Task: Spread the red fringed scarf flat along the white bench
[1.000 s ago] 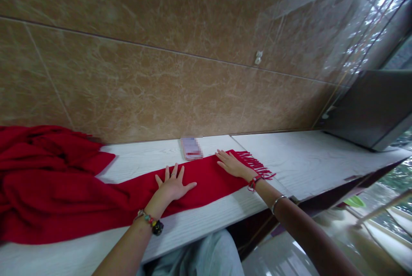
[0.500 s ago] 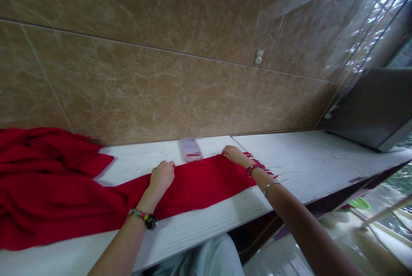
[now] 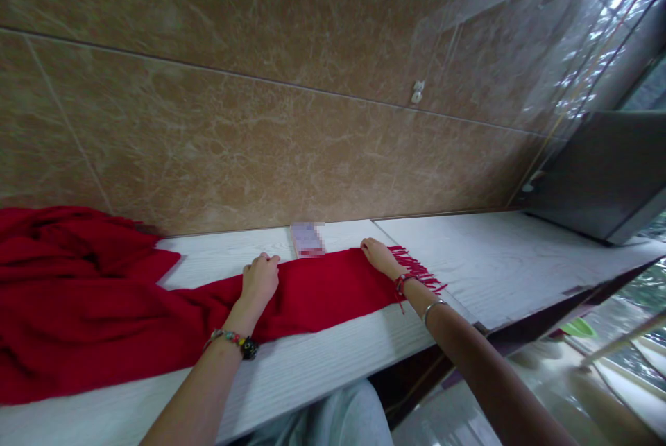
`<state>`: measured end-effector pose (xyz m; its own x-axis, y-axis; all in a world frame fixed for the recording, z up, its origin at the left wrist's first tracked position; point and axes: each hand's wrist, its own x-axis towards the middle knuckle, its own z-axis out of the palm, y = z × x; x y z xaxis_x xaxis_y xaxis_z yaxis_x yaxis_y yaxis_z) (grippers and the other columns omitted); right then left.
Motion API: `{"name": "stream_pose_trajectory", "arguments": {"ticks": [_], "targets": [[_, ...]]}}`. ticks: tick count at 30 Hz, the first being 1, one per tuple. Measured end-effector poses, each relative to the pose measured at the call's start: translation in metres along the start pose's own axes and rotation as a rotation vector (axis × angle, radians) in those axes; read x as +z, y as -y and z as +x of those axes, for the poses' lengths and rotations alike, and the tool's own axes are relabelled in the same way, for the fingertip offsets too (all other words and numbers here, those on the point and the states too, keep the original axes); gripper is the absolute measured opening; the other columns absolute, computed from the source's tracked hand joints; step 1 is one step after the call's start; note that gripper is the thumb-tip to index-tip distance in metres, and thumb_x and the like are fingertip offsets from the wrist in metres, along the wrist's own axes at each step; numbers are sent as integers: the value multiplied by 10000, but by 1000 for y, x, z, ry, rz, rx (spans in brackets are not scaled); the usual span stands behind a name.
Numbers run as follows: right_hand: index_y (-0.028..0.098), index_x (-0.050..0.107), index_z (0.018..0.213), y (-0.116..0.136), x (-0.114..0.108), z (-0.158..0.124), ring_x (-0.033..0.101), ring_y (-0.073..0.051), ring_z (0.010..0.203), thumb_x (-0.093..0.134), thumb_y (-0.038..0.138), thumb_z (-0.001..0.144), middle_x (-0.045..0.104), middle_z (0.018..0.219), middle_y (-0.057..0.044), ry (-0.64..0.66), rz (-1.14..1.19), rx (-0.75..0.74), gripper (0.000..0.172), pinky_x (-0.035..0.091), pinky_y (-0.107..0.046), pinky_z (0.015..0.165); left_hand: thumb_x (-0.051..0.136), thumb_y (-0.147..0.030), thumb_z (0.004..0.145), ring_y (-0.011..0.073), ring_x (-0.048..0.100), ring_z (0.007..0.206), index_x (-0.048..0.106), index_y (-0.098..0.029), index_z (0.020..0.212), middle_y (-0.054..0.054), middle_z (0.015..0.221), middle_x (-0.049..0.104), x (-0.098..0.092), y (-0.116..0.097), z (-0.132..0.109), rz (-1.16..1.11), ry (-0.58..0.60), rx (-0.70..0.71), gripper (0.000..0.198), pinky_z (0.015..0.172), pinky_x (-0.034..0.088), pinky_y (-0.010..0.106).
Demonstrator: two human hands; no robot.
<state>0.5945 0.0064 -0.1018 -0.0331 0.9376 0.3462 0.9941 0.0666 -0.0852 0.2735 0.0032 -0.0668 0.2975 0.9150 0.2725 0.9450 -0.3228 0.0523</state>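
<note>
A long red scarf lies along the white table, its right part spread in a flat strip that ends in a fringe. The left part is heaped in loose folds. With fingers closed, my left hand grips the far edge of the strip near where the folds begin. Farther right, my right hand pinches the same far edge close to the fringe. A beaded bracelet circles the left wrist; a red cord and a silver bangle are on the right arm.
Just behind the scarf lies a small pale rectangular object, partly blurred. A brown tiled wall rises along the table's back edge. At the far right end stands a dark grey box-shaped thing. A green item is low on the right.
The strip's far edge and my left hand have shifted slightly away from me. More of the fringe shows, spread out beside my right hand. Both hands stay on the scarf.
</note>
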Motion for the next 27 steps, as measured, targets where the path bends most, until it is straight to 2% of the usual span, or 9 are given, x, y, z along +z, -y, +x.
{"name": "stream_pose_trajectory", "arguments": {"ticks": [4,7,11,14,16,18,23,27], "targets": [[117,563,915,2,3,-3,553,-179,867,367,110,832,601,894,-116,-36,17,14,214,404,-282,797,376,-148,820,242,519,961,557,-180,1071,115,1087,520,-3,-6,-8,52,-50,17,311,779,419,367],[99,529,1040,6,-2,-5,503,-183,1010,357,85,813,570,1040,-136,-78,32,-10,285,370,-301,892,380,-177,830,216,520,973,539,-163,1102,108,1143,504,-10,-17,-16,9,-59,132,315,832,406,334],[119,500,1138,16,-1,-11,434,-171,1133,346,166,850,525,1182,-117,-59,56,-103,330,321,-312,974,357,-277,865,193,486,1069,510,-165,1154,100,1216,491,-5,-30,-27,-89,146,289,346,910,371,302],[118,474,1203,20,6,-18,384,-195,1197,351,280,874,476,1261,-122,16,62,-165,387,311,-340,990,324,-432,860,259,265,1264,359,-215,1299,84,1395,295,1,-32,-34,-93,335,216,491,992,252,477],[110,442,1241,19,9,-22,342,-207,1231,328,317,885,429,1306,-127,57,58,-179,427,290,-356,1004,272,-528,840,294,106,1311,234,-258,1354,42,1445,145,1,-30,-37,-89,444,154,582,984,147,590],[118,409,1271,17,10,-23,302,-212,1254,297,336,896,383,1341,-122,80,52,-174,449,269,-374,1014,238,-592,811,307,29,1315,166,-276,1370,16,1451,63,-1,-28,-38,-87,510,142,646,977,89,620],[182,321,1327,9,5,-26,187,-272,1294,258,368,906,226,1420,-98,82,-7,-100,464,221,-507,998,225,-611,798,314,1,1313,132,-271,1376,12,1449,16,-7,-25,-40,-91,526,181,677,977,71,620],[195,343,1316,4,5,-32,259,-233,1273,253,338,914,332,1376,-90,134,-30,-114,436,228,-470,1009,250,-595,808,315,29,1313,169,-277,1368,23,1451,62,-9,-16,-48,-102,467,255,649,972,81,624]]}}
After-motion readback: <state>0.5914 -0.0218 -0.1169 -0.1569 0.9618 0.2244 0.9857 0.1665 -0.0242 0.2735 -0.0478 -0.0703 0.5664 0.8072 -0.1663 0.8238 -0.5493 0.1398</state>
